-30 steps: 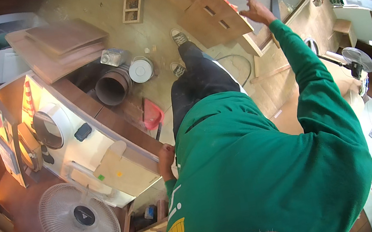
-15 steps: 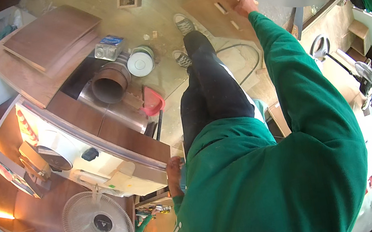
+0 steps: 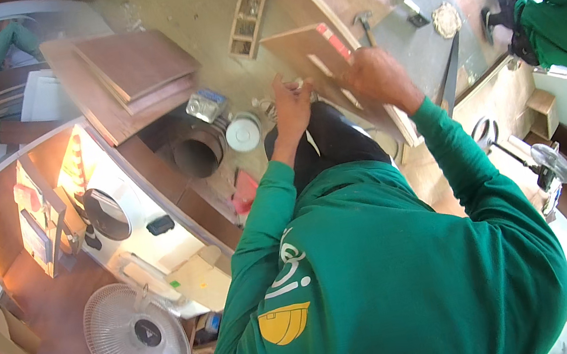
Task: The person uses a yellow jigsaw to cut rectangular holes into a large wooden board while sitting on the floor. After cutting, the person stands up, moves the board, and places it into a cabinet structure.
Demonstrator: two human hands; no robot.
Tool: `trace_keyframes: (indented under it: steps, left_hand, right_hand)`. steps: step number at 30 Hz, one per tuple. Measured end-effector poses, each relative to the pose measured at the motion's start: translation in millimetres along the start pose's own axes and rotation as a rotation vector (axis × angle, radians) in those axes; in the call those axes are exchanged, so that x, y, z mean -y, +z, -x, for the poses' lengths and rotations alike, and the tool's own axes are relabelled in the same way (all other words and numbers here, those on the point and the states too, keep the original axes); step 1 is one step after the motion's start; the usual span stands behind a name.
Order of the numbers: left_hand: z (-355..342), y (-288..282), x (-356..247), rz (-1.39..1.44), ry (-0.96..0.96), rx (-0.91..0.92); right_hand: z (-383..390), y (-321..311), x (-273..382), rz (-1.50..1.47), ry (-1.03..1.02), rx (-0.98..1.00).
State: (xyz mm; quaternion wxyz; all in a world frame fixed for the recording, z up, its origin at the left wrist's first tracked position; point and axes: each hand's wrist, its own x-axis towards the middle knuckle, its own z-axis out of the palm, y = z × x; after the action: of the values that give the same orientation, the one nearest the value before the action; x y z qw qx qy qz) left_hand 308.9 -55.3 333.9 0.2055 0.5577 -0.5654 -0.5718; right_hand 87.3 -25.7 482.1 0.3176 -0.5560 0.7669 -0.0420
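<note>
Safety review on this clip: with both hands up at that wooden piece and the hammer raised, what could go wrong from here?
1. The left hand rests at the edge of the wooden panel close to the right hand gripping the hammer; a missed swing could hit the fingers.
2. The open pipe, round white lid and red item lie on the floor by the feet; likely trip hazards.

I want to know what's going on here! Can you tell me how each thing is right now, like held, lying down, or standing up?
Left hand: open, fingers on the wooden panel's edge.
Right hand: closed around the hammer handle.
Hammer: held, head pointing away, above the panel.
Wooden panel: tilted, steadied by the left hand.
Bucket: lying on its side, mouth open.
Round white lid: lying flat on the floor.
Fan: blades not blurred.
</note>
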Motion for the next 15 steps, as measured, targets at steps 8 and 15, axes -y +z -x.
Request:
trace_keyframes:
  steps: [8, 15]
  left_hand:
    - [-9.5, -76.6, -126.2, 0.062, 0.168, -0.083]
    - [-44.2, -118.8, -148.9, -0.122, 0.342, -0.109]
  right_hand:
    - [42.5, -77.8, 145.3, 0.005, -0.213, -0.222]
    - [22.0, -139.3, 186.4, -0.159, -0.139, -0.213]
